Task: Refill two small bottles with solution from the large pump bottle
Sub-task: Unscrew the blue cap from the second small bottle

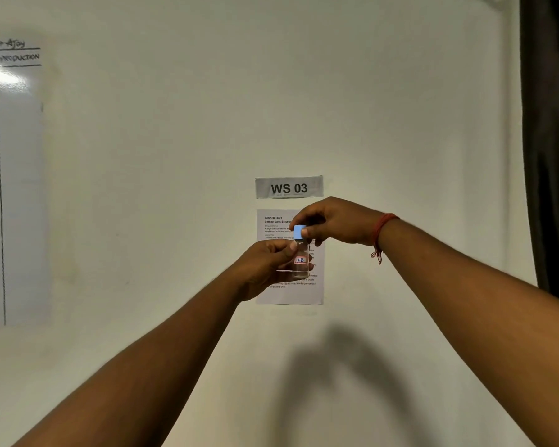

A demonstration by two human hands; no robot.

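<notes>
The left hand (265,266) holds the small bottle (300,259) upright in the air. The right hand (333,224) pinches its blue cap (299,231) from above.

Pale wall (175,195) bearing sign (289,187), sheet (291,295)

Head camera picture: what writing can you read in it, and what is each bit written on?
"WS 03": grey sign on the wall.
"17B": red-bordered label on the small bottle, gripped by the left hand; the right hand pinches its blue cap.
"TASK ID: 3724" and "Contact Lens Solution...": paper sheet under the sign; its smaller lines are unreadable.
"PRODUCTION": whiteboard; the handwriting above it is unclear.
</notes>
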